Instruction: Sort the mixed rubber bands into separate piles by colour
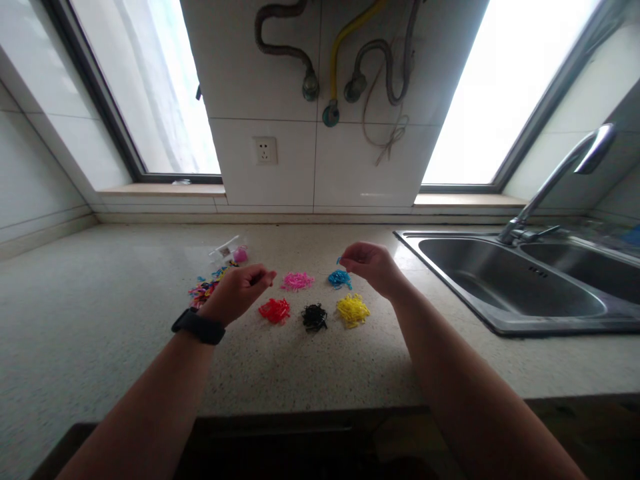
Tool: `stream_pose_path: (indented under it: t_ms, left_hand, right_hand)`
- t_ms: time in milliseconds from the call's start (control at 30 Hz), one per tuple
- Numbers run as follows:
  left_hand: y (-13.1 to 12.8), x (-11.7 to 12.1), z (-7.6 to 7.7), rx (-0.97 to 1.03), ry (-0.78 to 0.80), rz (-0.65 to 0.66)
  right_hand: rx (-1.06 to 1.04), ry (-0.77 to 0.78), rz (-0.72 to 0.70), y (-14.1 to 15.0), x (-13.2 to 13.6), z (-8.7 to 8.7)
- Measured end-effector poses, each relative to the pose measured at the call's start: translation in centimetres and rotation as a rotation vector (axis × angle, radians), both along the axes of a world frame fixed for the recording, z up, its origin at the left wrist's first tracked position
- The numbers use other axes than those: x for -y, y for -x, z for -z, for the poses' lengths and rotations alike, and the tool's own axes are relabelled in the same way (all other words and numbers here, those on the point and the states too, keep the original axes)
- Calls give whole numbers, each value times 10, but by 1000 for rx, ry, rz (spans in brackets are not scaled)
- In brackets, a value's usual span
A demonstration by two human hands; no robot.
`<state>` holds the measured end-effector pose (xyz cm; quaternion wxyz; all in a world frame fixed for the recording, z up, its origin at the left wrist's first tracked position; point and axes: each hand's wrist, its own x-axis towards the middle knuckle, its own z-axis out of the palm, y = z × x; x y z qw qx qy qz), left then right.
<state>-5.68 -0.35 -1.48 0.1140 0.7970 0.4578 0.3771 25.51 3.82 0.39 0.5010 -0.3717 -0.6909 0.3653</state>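
Note:
Small rubber bands lie sorted by colour on the counter: a pink pile (297,281), a blue pile (340,279), a red pile (275,311), a black pile (315,317) and a yellow pile (353,311). Just above the blue pile, my right hand (369,265) pinches a blue rubber band (339,261) at its fingertips. My left hand (240,290), with a dark band on its wrist, is closed in a pinch left of the pink pile; what it holds, if anything, is too small to make out. Partly hidden behind it is a mixed-colour heap (201,291).
A clear plastic bag (227,249) with a pink round item (241,254) lies behind my left hand. To the right, a steel double sink (500,283) with a faucet (555,173) is set into the speckled counter (310,373). Pipes and a socket (265,151) are on the tiled wall.

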Motion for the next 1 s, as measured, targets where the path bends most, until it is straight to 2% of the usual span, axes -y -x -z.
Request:
stream_pose_path:
  t_ms: [200, 333, 433, 767, 1000]
  left_hand:
    - [0, 0, -1, 4, -4, 2]
    - [0, 1, -2, 0, 10, -6]
    - [0, 1, -2, -12, 9, 8]
    - [0, -1, -1, -20, -1, 11]
    - [1, -1, 0, -5, 33, -3]
  right_hand:
    - [75, -42, -2, -3, -1, 1]
    - [451, -210, 187, -13, -9, 8]
    - [699, -226, 312, -19, -16, 16]
    - [738, -120, 292, -19, -32, 39]
    - [807, -127, 269, -24, -29, 34]
